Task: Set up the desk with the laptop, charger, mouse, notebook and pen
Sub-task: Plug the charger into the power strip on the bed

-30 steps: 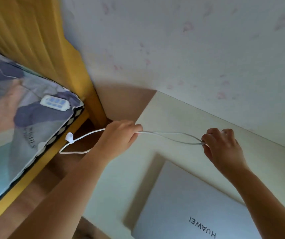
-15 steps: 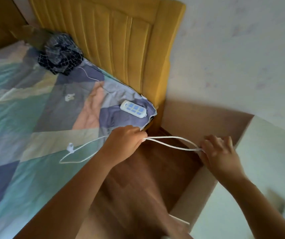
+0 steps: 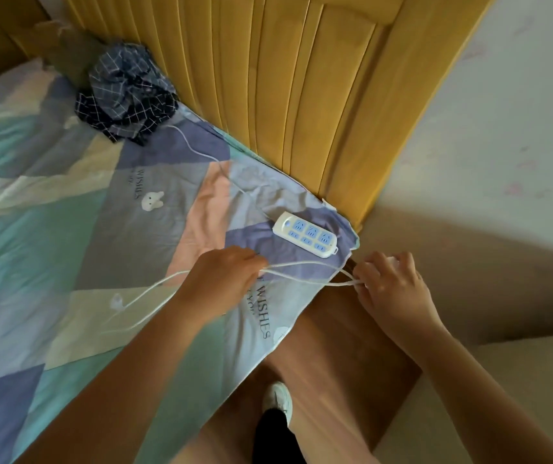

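Observation:
A thin white charger cable [image 3: 305, 272] runs doubled between my two hands above the corner of the bed. My left hand [image 3: 224, 279] is closed on it, and its free end trails off to the left with a small white plug [image 3: 116, 301] over the sheet. My right hand [image 3: 390, 286] grips the other end of the loop; whatever else it holds is hidden. A white power strip [image 3: 305, 234] with blue sockets lies on the bed just beyond my hands. The laptop is out of view.
The bed with a patchwork sheet [image 3: 67, 229] fills the left. A yellow padded headboard [image 3: 301, 95] stands behind it, with crumpled checked cloth [image 3: 127, 95] at its foot. The pale desk [image 3: 502, 380] edge is at the lower right, wooden floor [image 3: 335, 363] and my shoe [image 3: 278, 400] between.
My view has swung left from the desk and laptop to the bed. Both hands, still holding the cable, now hang close to the power strip.

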